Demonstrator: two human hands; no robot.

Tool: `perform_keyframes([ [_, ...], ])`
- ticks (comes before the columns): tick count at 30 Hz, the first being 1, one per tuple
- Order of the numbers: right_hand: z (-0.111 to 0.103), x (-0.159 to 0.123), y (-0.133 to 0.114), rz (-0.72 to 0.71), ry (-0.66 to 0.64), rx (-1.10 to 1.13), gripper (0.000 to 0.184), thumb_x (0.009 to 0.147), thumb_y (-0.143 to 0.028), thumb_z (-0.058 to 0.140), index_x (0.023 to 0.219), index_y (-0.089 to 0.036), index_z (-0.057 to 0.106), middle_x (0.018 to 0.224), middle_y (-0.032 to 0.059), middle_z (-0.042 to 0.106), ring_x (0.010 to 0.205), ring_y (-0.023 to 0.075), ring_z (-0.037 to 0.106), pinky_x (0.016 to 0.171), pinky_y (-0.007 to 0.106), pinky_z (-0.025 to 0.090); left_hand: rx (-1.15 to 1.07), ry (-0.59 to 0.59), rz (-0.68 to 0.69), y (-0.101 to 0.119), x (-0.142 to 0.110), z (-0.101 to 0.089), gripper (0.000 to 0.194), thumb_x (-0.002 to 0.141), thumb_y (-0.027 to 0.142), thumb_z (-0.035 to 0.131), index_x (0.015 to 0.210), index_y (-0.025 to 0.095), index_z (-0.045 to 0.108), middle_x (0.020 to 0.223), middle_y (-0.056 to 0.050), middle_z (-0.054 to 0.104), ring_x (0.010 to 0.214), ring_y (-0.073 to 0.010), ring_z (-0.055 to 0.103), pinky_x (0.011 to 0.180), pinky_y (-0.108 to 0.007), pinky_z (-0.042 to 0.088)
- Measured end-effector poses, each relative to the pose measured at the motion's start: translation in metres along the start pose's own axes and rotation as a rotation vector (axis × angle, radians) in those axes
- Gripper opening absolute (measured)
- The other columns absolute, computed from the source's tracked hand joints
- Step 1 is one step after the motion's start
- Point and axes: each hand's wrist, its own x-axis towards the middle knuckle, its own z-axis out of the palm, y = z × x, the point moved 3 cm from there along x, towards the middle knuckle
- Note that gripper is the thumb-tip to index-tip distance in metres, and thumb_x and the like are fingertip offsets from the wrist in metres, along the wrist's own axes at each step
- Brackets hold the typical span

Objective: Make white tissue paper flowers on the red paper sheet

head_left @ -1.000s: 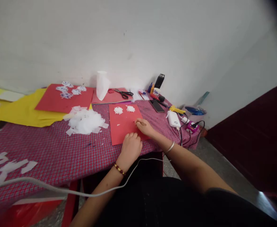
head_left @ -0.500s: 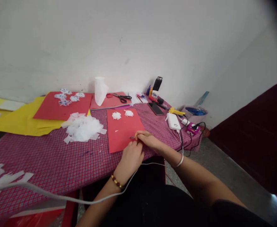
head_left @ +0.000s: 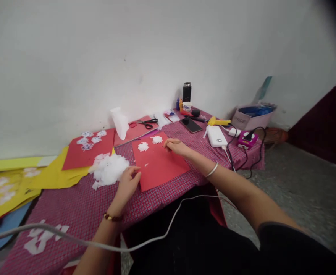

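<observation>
A red paper sheet (head_left: 159, 168) lies in front of me with two white tissue-paper clusters, a left one (head_left: 143, 146) and a right one (head_left: 157, 139), near its far edge. My right hand (head_left: 174, 146) is over the sheet's right side, its fingers pinched together; what they hold is too small to make out. By the sheet's left edge, my left hand (head_left: 129, 180) has its fingers curved and apart, with nothing visible in them. Just beyond it is a loose pile of white tissue pieces (head_left: 109, 170).
Another red sheet (head_left: 79, 158) bears several speckled clusters. Scissors (head_left: 147, 123), a phone (head_left: 191, 125), a white power bank (head_left: 216, 136), a yellow glue gun (head_left: 215, 121) and a purple power socket (head_left: 246, 140) lie around. A white cable (head_left: 145, 244) crosses before me.
My hands, close together at the sheet's near right part before, are now apart. The left has gone left toward the tissue pile; the right has moved farther up the sheet. The view has shifted.
</observation>
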Motion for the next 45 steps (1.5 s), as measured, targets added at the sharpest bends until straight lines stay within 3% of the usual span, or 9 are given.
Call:
perform_keyframes([
  [4,-0.008,0.01,0.002,-0.002,0.006,0.008,0.022,0.074,-0.006,0.043,0.064,-0.017,0.059,0.054,-0.0014,0.058,0.053,0.0109,0.053,0.056,0.021,0.043,-0.038,-0.034,0.105,0.014,-0.008,0.023,0.026,0.082,0.01,0.039,0.09,0.018,0.063,0.094,-0.007,0.067,0.091,-0.0202,0.065,0.085,-0.038,0.053],
  [7,-0.011,0.017,0.005,-0.012,-0.009,-0.011,0.021,0.074,-0.007,0.044,0.063,-0.017,0.059,0.054,-0.0012,0.058,0.053,0.0112,0.054,0.056,0.021,0.043,-0.052,-0.136,0.257,0.038,-0.003,0.026,0.027,0.077,0.005,0.045,0.089,0.019,0.065,0.097,-0.007,0.068,0.094,-0.0206,0.063,0.089,-0.038,0.051],
  [13,0.0,0.035,0.015,-0.034,-0.046,-0.073,0.019,0.073,-0.007,0.044,0.063,-0.017,0.058,0.051,-0.0028,0.057,0.053,0.0108,0.053,0.056,0.02,0.041,0.32,-0.361,0.7,0.089,-0.009,0.031,0.014,0.089,0.021,0.055,0.101,0.019,0.064,0.099,-0.009,0.065,0.094,-0.0258,0.056,0.085,-0.042,0.047],
  [16,0.006,0.041,0.02,-0.057,-0.044,-0.109,0.019,0.073,-0.008,0.043,0.064,-0.017,0.057,0.055,-0.0031,0.057,0.057,0.0103,0.053,0.06,0.02,0.041,0.357,-0.402,0.821,0.1,-0.017,0.043,0.018,0.095,0.024,0.051,0.108,0.019,0.061,0.102,-0.008,0.064,0.094,-0.024,0.056,0.084,-0.039,0.048],
  [20,0.013,0.048,0.025,-0.077,-0.044,-0.156,0.019,0.075,-0.009,0.042,0.066,-0.018,0.056,0.059,-0.0031,0.057,0.059,0.0111,0.053,0.063,0.022,0.042,0.275,-0.376,0.819,0.098,-0.019,0.054,0.022,0.097,0.025,0.046,0.113,0.018,0.06,0.108,-0.008,0.064,0.098,-0.0226,0.057,0.088,-0.037,0.047],
  [27,0.017,0.04,0.034,-0.065,-0.019,-0.228,0.018,0.077,-0.009,0.041,0.066,-0.018,0.053,0.063,-0.0023,0.056,0.063,0.0118,0.052,0.065,0.022,0.042,0.172,-0.382,0.773,0.095,-0.016,0.053,0.021,0.097,0.024,0.047,0.111,0.018,0.062,0.107,-0.008,0.064,0.1,-0.0224,0.056,0.091,-0.038,0.045],
  [37,0.004,-0.024,0.034,-0.002,-0.047,-0.262,0.021,0.079,-0.008,0.038,0.072,-0.019,0.054,0.064,-0.0007,0.058,0.061,0.0133,0.053,0.062,0.024,0.043,0.151,-0.361,0.792,0.096,-0.015,0.054,0.022,0.097,0.023,0.047,0.11,0.017,0.064,0.105,-0.008,0.065,0.097,-0.0226,0.055,0.087,-0.037,0.045],
  [42,0.007,-0.061,0.022,-0.008,-0.109,-0.273,0.021,0.08,-0.008,0.038,0.074,-0.019,0.056,0.068,-0.0008,0.058,0.066,0.0135,0.054,0.066,0.025,0.042,0.124,-0.27,0.869,0.094,-0.016,0.047,0.034,0.101,0.029,0.038,0.086,0.016,0.066,0.085,-0.007,0.066,0.082,-0.0203,0.057,0.079,-0.035,0.045],
  [45,0.008,-0.081,0.015,0.0,-0.145,-0.291,0.021,0.08,-0.008,0.04,0.075,-0.019,0.057,0.068,-0.0014,0.058,0.065,0.0132,0.053,0.064,0.024,0.041,0.109,-0.164,0.817,0.087,-0.008,0.037,0.043,0.102,0.03,0.031,0.075,0.016,0.063,0.075,-0.007,0.063,0.074,-0.0196,0.055,0.074,-0.035,0.044],
])
